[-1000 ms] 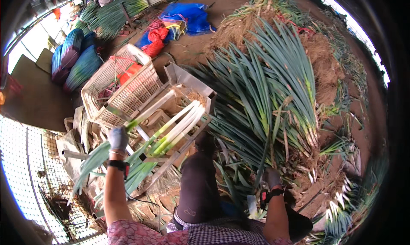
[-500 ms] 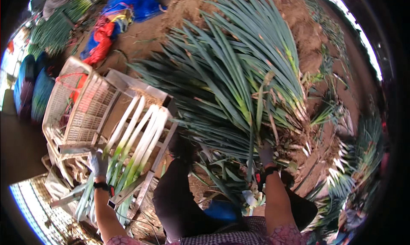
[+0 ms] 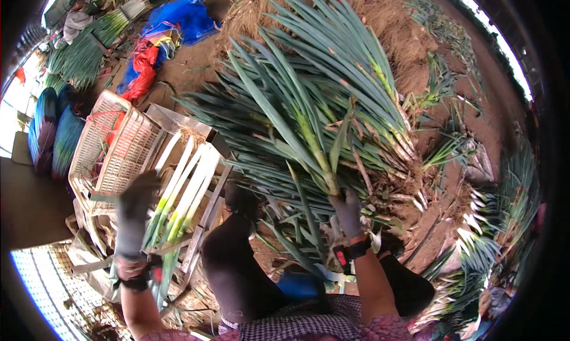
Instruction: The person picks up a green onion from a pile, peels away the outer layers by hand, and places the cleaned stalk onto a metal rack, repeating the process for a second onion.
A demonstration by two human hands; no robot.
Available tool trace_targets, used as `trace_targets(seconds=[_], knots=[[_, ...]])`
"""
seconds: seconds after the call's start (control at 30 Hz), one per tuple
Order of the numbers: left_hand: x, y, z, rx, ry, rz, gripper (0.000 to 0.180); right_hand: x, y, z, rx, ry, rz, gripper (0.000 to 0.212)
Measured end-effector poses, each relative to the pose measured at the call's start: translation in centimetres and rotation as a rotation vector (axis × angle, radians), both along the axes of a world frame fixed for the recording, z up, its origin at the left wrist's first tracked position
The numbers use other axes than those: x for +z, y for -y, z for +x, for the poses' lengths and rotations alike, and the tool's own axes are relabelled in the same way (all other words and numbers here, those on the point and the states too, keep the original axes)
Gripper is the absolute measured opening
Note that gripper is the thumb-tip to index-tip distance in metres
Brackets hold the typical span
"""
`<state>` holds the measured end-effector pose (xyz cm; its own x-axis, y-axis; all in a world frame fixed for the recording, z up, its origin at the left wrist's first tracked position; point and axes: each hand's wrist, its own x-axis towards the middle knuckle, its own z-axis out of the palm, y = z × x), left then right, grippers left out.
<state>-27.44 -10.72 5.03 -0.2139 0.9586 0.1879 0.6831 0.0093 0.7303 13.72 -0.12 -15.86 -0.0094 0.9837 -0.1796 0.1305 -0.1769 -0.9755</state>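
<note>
My right hand (image 3: 348, 213), in a grey glove, is closed round the lower stem of a green onion (image 3: 310, 136). Its long leaves reach up and away over a big heap of green onions (image 3: 261, 118). My left hand (image 3: 133, 213), also gloved, is raised left of the rack and smeared by motion, so its fingers cannot be made out. Beside it, several green onions (image 3: 193, 180) with white shanks and roots lie side by side on a metal-edged rack (image 3: 205, 219), roots at the far end.
A pale plastic basket (image 3: 119, 157) stands left of the rack. Blue sheeting (image 3: 190, 20) and a red bag (image 3: 141, 73) lie on the soil behind. Cleaned onions (image 3: 472, 246) are piled at the right. Another person (image 3: 77, 20) is at the far left, by more onions.
My left hand has risen off the onions on the rack, toward me. My right hand has moved left and now lifts an onion from the heap. The view has shifted slightly.
</note>
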Motion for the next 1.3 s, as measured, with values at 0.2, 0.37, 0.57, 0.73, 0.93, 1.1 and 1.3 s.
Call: trace_targets(seconds=[0.2, 0.37, 0.57, 0.73, 0.93, 1.1, 1.3], knots=[[-4.8, -10.2, 18.5, -0.301, 0.869, -0.193, 0.055, 4.1, 1.9, 0.0, -0.062, 0.372, 0.381, 0.035], [-8.5, -13.1, 22.2, -0.319, 1.461, -0.126, 0.040, 9.4, 2.4, -0.4, -0.031, 0.424, 0.601, 0.043], [-8.7, -14.3, 22.3, -0.301, 1.605, 0.102, 0.033, 10.3, -2.5, -4.9, 0.063, 0.021, 0.393, 0.040], [-9.3, -14.7, 21.2, -0.155, 1.711, 0.165, 0.033, 10.9, -0.3, -8.7, -0.057, -0.655, 0.092, 0.019], [-9.4, -13.5, 20.8, -0.103, 1.593, 0.010, 0.032, 9.0, 3.8, -5.1, 0.122, 0.223, 0.390, 0.020], [-9.3, -15.8, 17.0, -0.107, 1.521, 0.117, 0.038, 4.2, 13.5, 5.3, 0.408, 0.480, -0.330, 0.018], [-8.6, -14.6, 18.5, -0.515, 1.691, 0.090, 0.046, 11.5, 6.1, 2.7, 0.457, -0.021, -0.241, 0.054]])
